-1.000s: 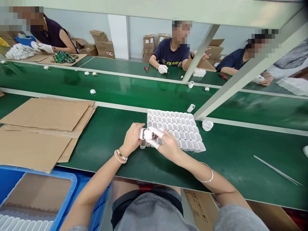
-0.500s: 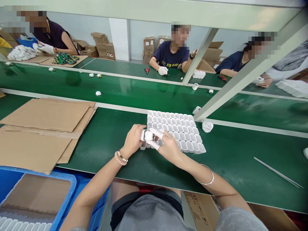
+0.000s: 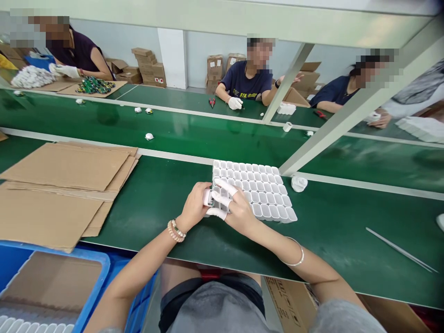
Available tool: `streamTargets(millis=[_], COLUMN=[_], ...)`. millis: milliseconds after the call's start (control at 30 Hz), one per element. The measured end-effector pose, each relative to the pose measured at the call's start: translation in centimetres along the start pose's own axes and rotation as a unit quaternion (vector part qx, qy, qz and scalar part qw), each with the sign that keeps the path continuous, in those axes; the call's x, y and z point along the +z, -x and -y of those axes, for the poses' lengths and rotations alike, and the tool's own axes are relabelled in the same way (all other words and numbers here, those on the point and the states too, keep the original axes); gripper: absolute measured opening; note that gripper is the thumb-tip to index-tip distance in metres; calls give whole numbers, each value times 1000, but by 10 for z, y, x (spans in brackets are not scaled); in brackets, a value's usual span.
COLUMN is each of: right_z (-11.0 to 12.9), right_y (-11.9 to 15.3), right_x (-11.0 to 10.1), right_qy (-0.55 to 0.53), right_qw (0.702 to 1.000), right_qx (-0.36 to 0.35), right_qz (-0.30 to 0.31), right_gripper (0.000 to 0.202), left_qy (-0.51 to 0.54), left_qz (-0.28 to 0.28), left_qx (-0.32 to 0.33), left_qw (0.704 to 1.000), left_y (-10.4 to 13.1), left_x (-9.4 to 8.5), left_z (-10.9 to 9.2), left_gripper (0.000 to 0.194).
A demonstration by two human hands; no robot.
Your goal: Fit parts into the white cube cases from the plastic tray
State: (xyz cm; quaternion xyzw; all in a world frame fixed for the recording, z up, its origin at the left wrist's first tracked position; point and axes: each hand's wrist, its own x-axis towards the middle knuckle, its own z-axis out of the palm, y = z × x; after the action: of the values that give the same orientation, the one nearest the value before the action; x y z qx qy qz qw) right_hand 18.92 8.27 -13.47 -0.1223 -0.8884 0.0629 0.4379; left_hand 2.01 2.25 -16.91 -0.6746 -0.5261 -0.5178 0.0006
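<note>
A small white plastic housing point(image 3: 207, 198) is gripped in my left hand point(image 3: 194, 206), its open side turned right with a dark bit showing inside. My right hand point(image 3: 241, 212), with white covers on its fingers, is at that open side. Its fingers are stretched out and apart, the middle fingertip at or close to the housing; whether it touches I cannot tell. Beneath and beyond both hands, rows of white open cups point(image 3: 263, 196) stand close together on the green table point(image 3: 166, 185). My fingers hide the block's near left part.
Flat cardboard sheets point(image 3: 65, 166) lie at left, above a blue crate point(image 3: 106, 268). A crumpled white piece point(image 3: 299, 183) sits beside a slanted metal post point(image 3: 312, 134); a thin rod point(image 3: 398, 247) lies at right. Beyond runs a green conveyor point(image 3: 194, 138) with small white parts; several co-workers sit across it.
The white rounded part in front of the housing no longer shows there. My right fingers have spread apart. Parts on the conveyor have shifted right.
</note>
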Motion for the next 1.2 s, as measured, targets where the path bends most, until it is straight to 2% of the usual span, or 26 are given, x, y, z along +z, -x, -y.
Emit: streamTargets(millis=[133, 267, 367, 433, 500, 567, 600, 667, 733, 833, 967, 1067, 1133, 1200], right_z=[-1, -7, -23, -44, -73, -106, -122, -152, -175, -193, -198, -192, -184, -175], right_y=[3, 1, -11, -27, -49, -70, -79, -91, -93, -87, -89, -107, -126, -147], right_x=[8, 6, -4, -11, -15, -13, -10, -2, 6, 13, 14, 23, 42, 71], right_qy=[-30, -34, -23, 9, 64, 124, 156, 195, 207, 209, 221, 216, 188, 145], right_qw=[999, 999, 999, 997, 987, 960, 937, 893, 873, 854, 844, 863, 879, 888], right_qx=[-20, 6, 30, 64, 123, 200, 249, 328, 365, 395, 400, 356, 309, 263], right_qz=[8, 18, 22, 40, 85, 153, 191, 236, 249, 267, 280, 287, 312, 347], right_gripper=[41, 30, 20, 15, 13, 15, 20, 38, 46, 45, 50, 57, 55, 52], left_qy=[40, 88, 102, 83, 69, 67, 67, 62, 49, 30, 12, 5, 8, 10], left_qz=[2, 50, 94, 137, 198, 275, 314, 374, 406, 418, 411, 405, 404, 403], left_qx=[-20, -4, -38, -87, -134, -149, -148, -147, -154, -165, -175, -189, -198, -204], left_qw=[999, 995, 990, 983, 968, 947, 935, 914, 899, 893, 894, 895, 893, 892], left_y=[5, 3, -6, -13, -18, -21, -22, -22, -21, -19, -23, -26, -27, -27], left_x=[4, 8, -1, -16, -35, -49, -54, -55, -49, -40, -41, -47, -49, -49], left_z=[1, 7, 16, 24, 30, 32, 32, 29, 24, 19, 15, 13, 12, 12], left_gripper=[64, 91, 95, 86, 77, 73, 71, 70, 66, 53, 38, 33, 32, 31])
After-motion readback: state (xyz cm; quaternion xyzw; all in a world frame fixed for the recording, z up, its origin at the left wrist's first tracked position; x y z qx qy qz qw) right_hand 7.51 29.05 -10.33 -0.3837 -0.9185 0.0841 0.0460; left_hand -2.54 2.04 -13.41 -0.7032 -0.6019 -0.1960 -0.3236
